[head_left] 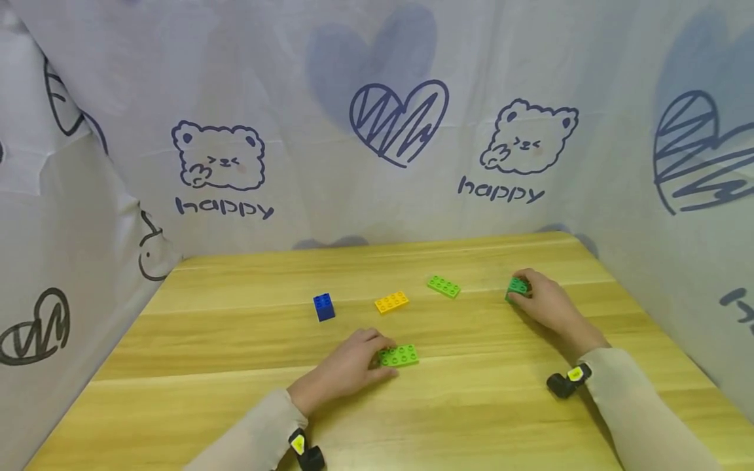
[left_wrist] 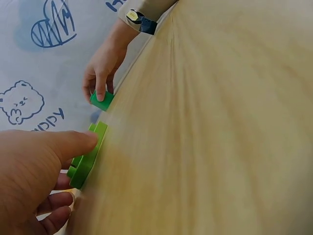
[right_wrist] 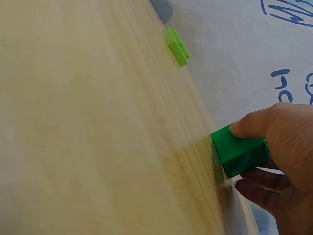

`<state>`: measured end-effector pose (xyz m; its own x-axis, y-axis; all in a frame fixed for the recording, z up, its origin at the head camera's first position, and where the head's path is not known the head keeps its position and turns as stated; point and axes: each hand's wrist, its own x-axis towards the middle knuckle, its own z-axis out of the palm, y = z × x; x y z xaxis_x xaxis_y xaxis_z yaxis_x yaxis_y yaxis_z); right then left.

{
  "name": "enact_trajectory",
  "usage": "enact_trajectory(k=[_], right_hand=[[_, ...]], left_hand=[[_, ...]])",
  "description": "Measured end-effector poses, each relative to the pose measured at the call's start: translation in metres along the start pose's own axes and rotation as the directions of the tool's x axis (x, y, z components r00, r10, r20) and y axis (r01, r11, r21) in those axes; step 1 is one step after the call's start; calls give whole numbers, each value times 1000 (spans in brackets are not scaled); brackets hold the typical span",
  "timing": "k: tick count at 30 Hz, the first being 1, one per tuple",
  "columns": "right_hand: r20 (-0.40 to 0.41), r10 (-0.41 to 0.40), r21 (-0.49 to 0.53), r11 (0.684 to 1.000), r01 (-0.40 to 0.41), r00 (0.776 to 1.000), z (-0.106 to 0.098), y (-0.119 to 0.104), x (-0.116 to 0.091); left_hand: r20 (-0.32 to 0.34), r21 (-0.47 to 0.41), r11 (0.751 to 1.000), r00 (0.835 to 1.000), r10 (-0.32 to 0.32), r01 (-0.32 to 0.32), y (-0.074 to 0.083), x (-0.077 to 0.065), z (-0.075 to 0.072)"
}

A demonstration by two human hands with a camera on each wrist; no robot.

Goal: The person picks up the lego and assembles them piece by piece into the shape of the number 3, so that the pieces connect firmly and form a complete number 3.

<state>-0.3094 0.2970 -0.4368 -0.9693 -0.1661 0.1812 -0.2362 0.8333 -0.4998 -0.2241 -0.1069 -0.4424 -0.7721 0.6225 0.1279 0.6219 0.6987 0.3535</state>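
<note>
My left hand (head_left: pixel 352 367) is at a flat lime-green toy brick (head_left: pixel 400 355) near the middle of the table. Its thumb lies along one side and its fingers curl round the left end, as the left wrist view also shows the brick (left_wrist: pixel 88 156) between them. Farther right, my right hand (head_left: pixel 549 303) pinches a taller dark green brick (head_left: pixel 518 286) between thumb and fingers. In the right wrist view the thumb presses on one side of this dark green brick (right_wrist: pixel 239 149), which is at the tabletop; whether it is lifted I cannot tell.
Behind the left hand are a tall blue brick (head_left: pixel 324 307), a flat yellow brick (head_left: pixel 391 302) and a second flat lime-green brick (head_left: pixel 444 286). All three stand apart on the wooden table (head_left: pixel 471 405). A white printed cloth (head_left: pixel 318 196) hangs round its back and sides.
</note>
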Motion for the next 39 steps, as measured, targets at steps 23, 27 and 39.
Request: enact_trajectory(k=[23, 27, 39], right_hand=[[20, -24, -32, 999, 25, 1000, -3, -13, -2], [15, -54, -22, 998, 55, 998, -3, -22, -2], [28, -159, -29, 987, 160, 987, 2, -60, -7]], left_hand=[[-11, 42, 998, 999, 40, -40, 1, 0, 0], [-9, 81, 996, 999, 47, -47, 1, 0, -2], [-10, 104, 993, 998, 63, -62, 1, -1, -2]])
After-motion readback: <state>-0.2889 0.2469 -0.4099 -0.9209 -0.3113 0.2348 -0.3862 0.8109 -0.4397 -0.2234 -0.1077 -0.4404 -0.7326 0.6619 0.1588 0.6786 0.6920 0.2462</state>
